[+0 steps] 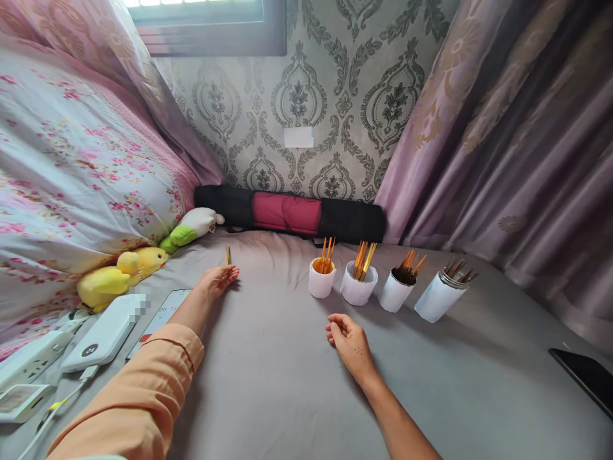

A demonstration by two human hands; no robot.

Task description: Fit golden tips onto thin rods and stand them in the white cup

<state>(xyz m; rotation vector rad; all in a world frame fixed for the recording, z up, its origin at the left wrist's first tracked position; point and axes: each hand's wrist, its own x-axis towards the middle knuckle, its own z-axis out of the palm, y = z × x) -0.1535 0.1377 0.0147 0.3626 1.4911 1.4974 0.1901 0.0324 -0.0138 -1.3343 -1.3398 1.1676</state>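
Left of centre, your left hand (220, 280) adjoins thin sticks (228, 255), grip unclear; your right hand (350, 345) looks loosely empty. Likely light, stiff: pinch mid-length

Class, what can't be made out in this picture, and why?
All in the head view:
Sticks: lower ends hidden by cups.
Whether left hand holds gold sticks: too small.
Part of lit phone: behind left arm.
Part of dark phone: cut off by right edge.

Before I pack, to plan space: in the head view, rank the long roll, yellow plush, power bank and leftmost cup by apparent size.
1. Long roll
2. Yellow plush and power bank: too alike to rank
3. Leftmost cup
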